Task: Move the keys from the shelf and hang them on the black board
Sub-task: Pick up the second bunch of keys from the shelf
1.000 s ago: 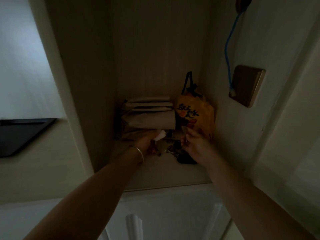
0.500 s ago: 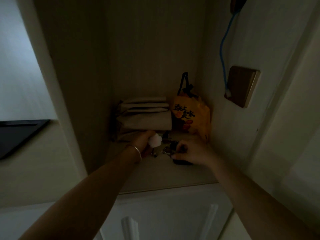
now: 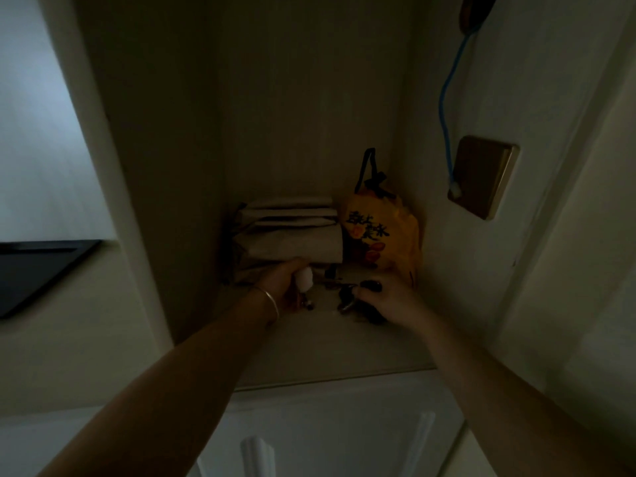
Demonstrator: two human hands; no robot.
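Both my hands reach into a dim shelf niche. My left hand (image 3: 285, 282), with a bangle on the wrist, is closed around a white fluffy key charm (image 3: 304, 278); small keys dangle below it. My right hand (image 3: 387, 299) grips a dark bunch of keys (image 3: 347, 297) lying on the pale shelf (image 3: 330, 352), a black fob partly hidden under its fingers. A black board (image 3: 31, 273) hangs on the wall at far left, only its corner in view.
Folded beige cloth (image 3: 292, 235) is stacked at the back of the shelf, next to a yellow bag (image 3: 382, 235) with black handles. A blue cord (image 3: 445, 108) runs down to a brown wall plate (image 3: 481, 177) on the right. White cabinet doors (image 3: 327, 438) sit below.
My right hand has come down from the yellow bag onto the dark key bunch. My left hand has closed on the white charm and shifted slightly.
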